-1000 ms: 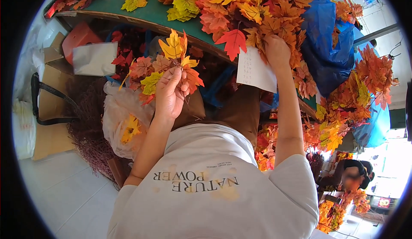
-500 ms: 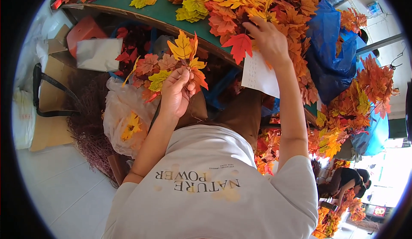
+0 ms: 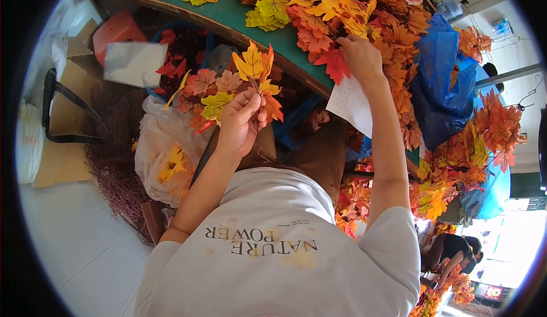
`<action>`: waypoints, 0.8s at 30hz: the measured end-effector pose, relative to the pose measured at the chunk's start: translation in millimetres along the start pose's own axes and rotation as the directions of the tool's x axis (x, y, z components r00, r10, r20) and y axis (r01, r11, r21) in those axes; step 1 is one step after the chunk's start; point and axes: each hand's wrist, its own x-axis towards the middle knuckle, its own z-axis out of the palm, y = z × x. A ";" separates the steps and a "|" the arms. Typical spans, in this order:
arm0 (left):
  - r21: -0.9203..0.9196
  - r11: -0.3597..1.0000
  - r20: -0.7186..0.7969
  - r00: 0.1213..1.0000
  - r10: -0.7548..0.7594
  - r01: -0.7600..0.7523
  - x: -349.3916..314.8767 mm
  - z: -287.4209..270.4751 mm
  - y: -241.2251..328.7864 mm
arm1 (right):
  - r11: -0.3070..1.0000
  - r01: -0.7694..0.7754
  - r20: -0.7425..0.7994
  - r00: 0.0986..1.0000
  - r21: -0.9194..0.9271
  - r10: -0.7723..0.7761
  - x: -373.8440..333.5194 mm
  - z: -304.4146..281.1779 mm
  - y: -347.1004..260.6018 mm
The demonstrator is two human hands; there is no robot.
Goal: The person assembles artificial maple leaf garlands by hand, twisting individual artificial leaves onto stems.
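Note:
A small spray of artificial maple leaves (image 3: 249,66), yellow, orange and pinkish, stands up from my left hand (image 3: 244,120). Its thin stem is pinched between my thumb and fingers, in front of my lap. Over the table edge my right hand (image 3: 363,60) reaches into the heap of orange artificial leaves (image 3: 325,1). Its fingers are bent together, and their tips are hidden among the leaves. Just beside those fingers a red maple leaf (image 3: 333,65) hangs over the edge. Beneath my right wrist lies a white paper with handwriting (image 3: 352,106).
The green table (image 3: 228,18) carries stacks of yellow leaves (image 3: 268,14). A blue plastic bag (image 3: 439,83) stands at the right. To my left are a clear plastic bag (image 3: 165,140), brown twiggy stems (image 3: 117,174) and a cardboard box (image 3: 74,117). Another person (image 3: 456,251) bends at lower right.
My right hand has drawn its fingers in at the leaf heap, where they were stretched out before. The left hand still holds its spray. The whole view has shifted slightly.

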 end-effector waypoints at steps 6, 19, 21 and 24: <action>0.015 1.000 -0.004 1.000 -0.018 0.018 1.3 0.1 -0.4 | 0.992 -0.054 -0.014 0.998 0.115 0.056 -13.0 -40.2 -2.1; 0.030 0.999 0.007 1.000 -0.011 0.011 2.7 -0.1 -2.3 | 0.933 -0.359 -0.334 0.879 0.005 0.340 -104.2 -108.5 84.7; 0.033 0.999 -0.042 0.999 -0.013 0.015 2.0 1.2 -4.5 | 0.922 -0.388 -0.310 0.876 0.005 0.370 -120.3 -109.7 93.4; 0.034 0.999 -0.030 0.999 -0.032 0.033 2.1 2.9 -8.1 | 0.900 -0.434 -0.217 0.876 0.031 0.430 -136.0 -107.2 101.3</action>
